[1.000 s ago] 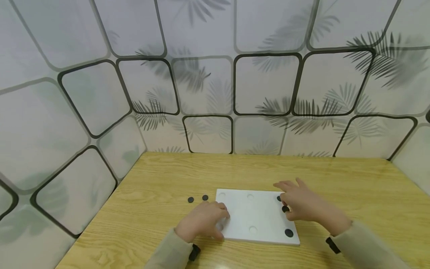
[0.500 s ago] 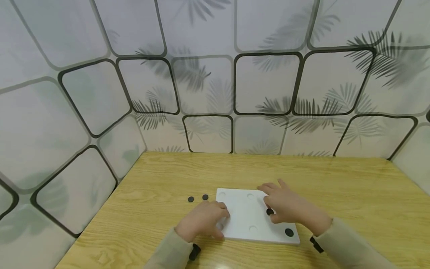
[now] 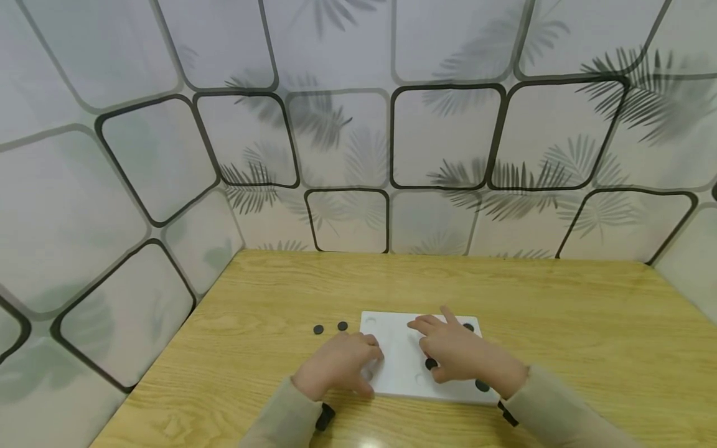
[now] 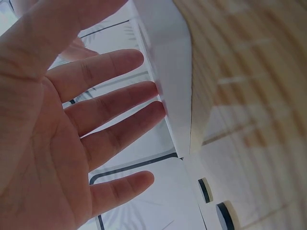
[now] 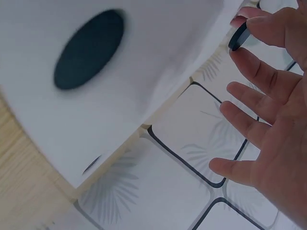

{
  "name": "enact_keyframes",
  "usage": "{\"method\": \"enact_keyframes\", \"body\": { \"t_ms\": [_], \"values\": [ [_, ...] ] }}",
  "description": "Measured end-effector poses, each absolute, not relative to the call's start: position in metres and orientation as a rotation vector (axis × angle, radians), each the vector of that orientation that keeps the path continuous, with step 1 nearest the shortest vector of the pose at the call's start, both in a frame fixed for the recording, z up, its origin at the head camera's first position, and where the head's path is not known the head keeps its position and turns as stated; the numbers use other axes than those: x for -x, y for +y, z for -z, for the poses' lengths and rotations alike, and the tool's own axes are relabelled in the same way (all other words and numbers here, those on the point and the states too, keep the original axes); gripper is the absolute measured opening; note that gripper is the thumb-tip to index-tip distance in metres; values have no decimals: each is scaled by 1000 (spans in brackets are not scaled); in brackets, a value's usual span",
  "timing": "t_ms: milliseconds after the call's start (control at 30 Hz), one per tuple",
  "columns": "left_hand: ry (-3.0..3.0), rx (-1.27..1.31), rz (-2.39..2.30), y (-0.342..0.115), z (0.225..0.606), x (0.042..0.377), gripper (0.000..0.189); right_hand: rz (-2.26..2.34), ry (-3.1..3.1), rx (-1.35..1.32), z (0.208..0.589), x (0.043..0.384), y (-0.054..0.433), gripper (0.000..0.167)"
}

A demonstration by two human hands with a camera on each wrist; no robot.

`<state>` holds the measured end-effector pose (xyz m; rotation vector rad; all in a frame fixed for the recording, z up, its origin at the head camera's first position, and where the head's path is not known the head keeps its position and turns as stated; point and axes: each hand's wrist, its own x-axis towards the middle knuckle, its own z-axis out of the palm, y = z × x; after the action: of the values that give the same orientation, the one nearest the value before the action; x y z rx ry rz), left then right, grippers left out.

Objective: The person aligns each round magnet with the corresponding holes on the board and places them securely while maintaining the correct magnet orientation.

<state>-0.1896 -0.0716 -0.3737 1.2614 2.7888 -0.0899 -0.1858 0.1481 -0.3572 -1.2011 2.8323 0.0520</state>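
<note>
A white rectangular board (image 3: 398, 351) with shallow round recesses lies on the table. My right hand (image 3: 456, 351) is over its middle, pinching a black disc (image 3: 431, 364) between thumb and index finger; the right wrist view shows this disc (image 5: 239, 36) held on its edge, the other fingers spread. Two more black discs sit on the board's right side, one at the far corner (image 3: 468, 326) and one at the near corner (image 3: 482, 386). At the left edge, my left hand (image 3: 336, 362) rests with straight fingers, their tips (image 4: 156, 109) against the board.
Two loose black discs lie on the wooden table (image 3: 269, 311) left of the board, one farther left (image 3: 318, 329) and one nearer to it (image 3: 342, 326). A patterned wall covering (image 3: 347, 143) rises behind the table and along its left side.
My right hand has lifted the middle disc from the board's right side and carried it left toward the board's middle. The left hand has stayed in place.
</note>
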Motion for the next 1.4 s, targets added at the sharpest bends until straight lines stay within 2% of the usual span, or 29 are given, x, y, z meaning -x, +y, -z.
{"method": "enact_keyframes", "body": {
  "t_ms": [667, 1400],
  "values": [
    [2779, -1258, 102, -72, 372, 189, 50, -68, 2774, 1213, 368, 181, 130, 14],
    [2777, -1240, 70, -71, 373, 190, 49, -129, 2750, 1156, 369, 179, 126, 13]
  ]
}}
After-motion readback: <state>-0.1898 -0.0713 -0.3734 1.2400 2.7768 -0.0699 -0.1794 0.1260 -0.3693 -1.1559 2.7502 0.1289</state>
